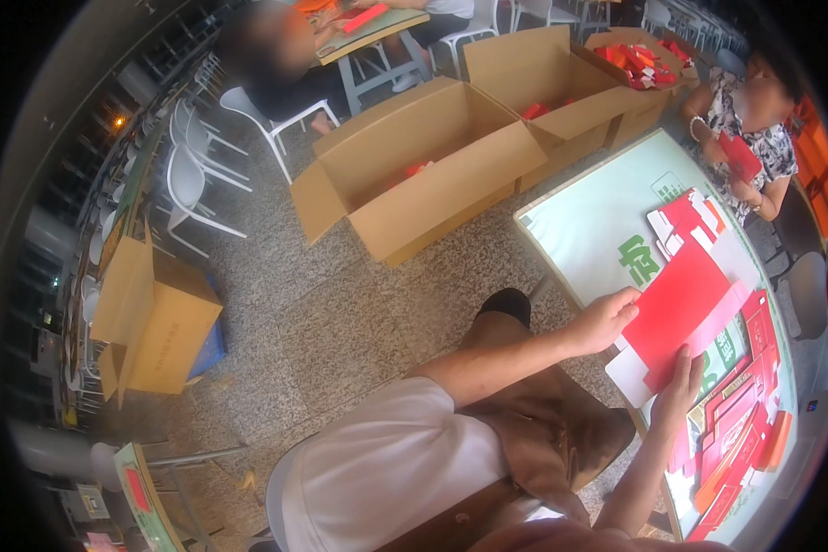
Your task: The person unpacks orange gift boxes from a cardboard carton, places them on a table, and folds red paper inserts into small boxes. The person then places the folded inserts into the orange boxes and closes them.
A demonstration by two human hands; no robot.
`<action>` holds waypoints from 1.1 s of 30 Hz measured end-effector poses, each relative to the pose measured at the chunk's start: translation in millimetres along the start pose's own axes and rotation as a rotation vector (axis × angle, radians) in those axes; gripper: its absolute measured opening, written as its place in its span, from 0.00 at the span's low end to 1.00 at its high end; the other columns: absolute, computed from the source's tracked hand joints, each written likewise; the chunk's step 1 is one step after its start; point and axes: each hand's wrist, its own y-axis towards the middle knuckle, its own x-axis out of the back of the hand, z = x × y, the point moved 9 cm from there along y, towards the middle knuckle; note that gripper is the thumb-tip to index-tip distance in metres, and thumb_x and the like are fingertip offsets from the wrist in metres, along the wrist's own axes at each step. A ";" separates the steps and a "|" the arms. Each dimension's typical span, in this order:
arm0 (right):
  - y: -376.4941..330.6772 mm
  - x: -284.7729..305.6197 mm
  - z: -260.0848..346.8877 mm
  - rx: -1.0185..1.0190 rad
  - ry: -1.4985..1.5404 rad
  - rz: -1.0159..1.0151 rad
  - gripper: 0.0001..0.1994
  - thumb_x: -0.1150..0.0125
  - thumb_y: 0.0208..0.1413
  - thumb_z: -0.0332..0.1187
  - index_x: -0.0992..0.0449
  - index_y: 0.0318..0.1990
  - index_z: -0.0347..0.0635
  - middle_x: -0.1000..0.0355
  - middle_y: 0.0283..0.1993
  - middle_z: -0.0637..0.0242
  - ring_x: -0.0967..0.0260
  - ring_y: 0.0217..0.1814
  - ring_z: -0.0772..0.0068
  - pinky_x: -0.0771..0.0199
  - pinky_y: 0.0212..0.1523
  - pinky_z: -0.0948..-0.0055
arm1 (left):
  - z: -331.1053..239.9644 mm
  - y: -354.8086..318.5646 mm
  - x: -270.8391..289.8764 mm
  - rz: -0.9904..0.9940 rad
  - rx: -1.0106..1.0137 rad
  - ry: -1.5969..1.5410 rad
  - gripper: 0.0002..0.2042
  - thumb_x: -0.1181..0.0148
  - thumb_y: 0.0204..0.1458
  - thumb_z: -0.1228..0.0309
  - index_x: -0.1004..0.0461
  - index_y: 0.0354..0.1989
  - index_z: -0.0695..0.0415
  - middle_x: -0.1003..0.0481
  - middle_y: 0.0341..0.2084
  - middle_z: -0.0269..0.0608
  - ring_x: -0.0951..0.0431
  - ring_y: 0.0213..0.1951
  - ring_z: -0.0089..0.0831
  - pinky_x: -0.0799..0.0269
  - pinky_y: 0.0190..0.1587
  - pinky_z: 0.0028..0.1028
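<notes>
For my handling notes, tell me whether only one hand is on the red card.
No, the left hand and right hand both hold the red card.

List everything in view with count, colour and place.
Work table: one, pale green, right.
Red sheet: one, red, held above work table.
Loose pieces: many, red, pink, orange, white, on work table.
Cardboard boxes: at least four, brown, top and left.
Background tables: two, green-topped, top centre and lower left.
Chairs: many, mostly white, left and top.
Other people: at least three, mixed clothing, top and upper right.
Floor: speckled grey, centre.
Shirt: one, pale, lower centre.
Left hand and right hand: two, bare, gripping red sheet.
</notes>
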 end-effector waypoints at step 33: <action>-35.5 -33.5 55.9 0.421 -0.184 -0.023 0.22 0.48 0.67 0.31 0.41 0.65 0.32 0.32 0.58 0.56 0.34 0.57 0.66 0.35 0.58 0.71 | -76.1 -24.7 15.8 -0.042 -0.194 0.112 0.34 0.39 0.58 0.72 0.49 0.69 0.70 0.38 0.63 0.62 0.36 0.66 0.45 0.39 0.65 0.35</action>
